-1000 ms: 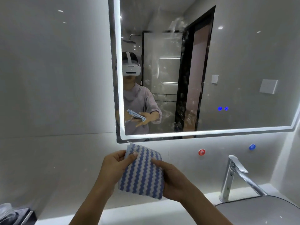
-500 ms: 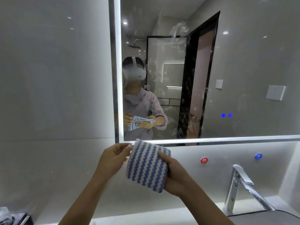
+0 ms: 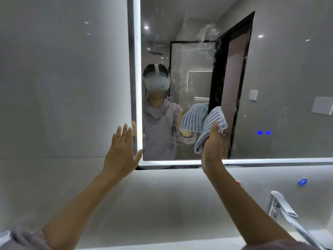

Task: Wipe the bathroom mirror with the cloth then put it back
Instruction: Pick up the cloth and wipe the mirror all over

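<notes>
A large lit-edge bathroom mirror [image 3: 281,73] hangs on the wall, with smears and droplets on its glass. My right hand [image 3: 212,147] holds a blue-and-white striped cloth [image 3: 210,127] raised against the lower part of the mirror, and the cloth's reflection shows just to its left. My left hand [image 3: 121,152] is flat with fingers spread, resting on the wall at the mirror's lower left corner, thumb touching the frame.
A chrome faucet [image 3: 286,213] stands at the lower right above the basin edge. A blue tap marker [image 3: 302,181] and a partly hidden red one [image 3: 238,183] sit on the wall below the mirror. Two blue touch lights [image 3: 264,132] glow on the glass.
My left hand let go of the cloth and moved up to the mirror's lower left corner. My right hand lifted the cloth from below the mirror up onto the glass.
</notes>
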A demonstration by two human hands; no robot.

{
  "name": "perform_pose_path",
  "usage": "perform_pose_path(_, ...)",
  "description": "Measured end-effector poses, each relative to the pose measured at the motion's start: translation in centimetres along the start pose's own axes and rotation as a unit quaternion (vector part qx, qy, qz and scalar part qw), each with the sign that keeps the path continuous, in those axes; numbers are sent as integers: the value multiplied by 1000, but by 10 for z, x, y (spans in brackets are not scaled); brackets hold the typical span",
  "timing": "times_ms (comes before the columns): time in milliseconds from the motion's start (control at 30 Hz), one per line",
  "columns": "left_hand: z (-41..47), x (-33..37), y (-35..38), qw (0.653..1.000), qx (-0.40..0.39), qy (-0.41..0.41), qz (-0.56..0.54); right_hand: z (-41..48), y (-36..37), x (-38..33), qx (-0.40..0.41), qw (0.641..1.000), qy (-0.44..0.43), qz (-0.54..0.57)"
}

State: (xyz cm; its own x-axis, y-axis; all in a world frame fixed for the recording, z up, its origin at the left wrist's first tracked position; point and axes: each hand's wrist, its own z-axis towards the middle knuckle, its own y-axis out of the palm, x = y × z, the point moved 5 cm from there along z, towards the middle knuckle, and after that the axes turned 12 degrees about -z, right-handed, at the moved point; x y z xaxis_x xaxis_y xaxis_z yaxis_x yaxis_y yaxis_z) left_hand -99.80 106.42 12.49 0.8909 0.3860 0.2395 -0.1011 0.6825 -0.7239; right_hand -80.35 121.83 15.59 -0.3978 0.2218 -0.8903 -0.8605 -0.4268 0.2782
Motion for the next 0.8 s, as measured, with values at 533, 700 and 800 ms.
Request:
perform_pose_path(533, 29, 10, 5, 993, 55, 100, 31, 58, 64, 42, -5, 792, -320, -520)
perform_pose_path(700, 48, 12, 14, 990, 80, 107, 40, 65, 57, 54, 1, 713, -338, -615)
perform_pose_path(800, 54, 12, 24, 990, 94, 102, 29, 65, 57, 56, -7, 711, -340, -616)
